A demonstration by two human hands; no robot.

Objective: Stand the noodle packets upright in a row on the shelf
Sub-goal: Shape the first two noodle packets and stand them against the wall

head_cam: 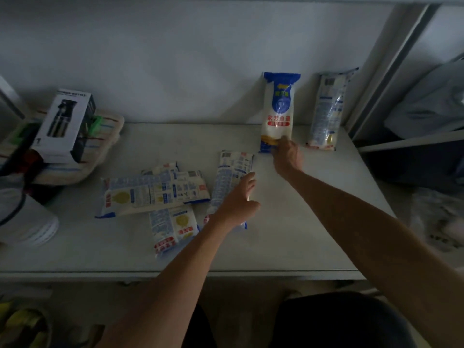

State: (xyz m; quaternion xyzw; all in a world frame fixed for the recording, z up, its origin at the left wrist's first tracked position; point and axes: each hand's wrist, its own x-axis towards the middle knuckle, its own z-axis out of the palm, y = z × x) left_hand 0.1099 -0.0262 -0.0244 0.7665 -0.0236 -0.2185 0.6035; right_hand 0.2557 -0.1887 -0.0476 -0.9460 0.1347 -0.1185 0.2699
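Two white-and-blue noodle packets stand upright against the back wall at the right of the white shelf (288, 234). One packet (326, 109) leans at the far right. My right hand (287, 156) grips the bottom of the other upright packet (277, 106), which faces front. A flat packet (229, 179) lies in the middle, and my left hand (239, 199) rests on its lower half with fingers spread. Left of it lies a pile of flat packets: a long one (150, 194) across the top and another (173, 228) underneath, pointing toward me.
A boxed bottle (64, 126) lies tilted on a stack of trays (105, 136) at the shelf's back left. White round containers (25, 219) sit at the left edge. A metal upright (391, 71) bounds the shelf on the right, with bagged items beyond it.
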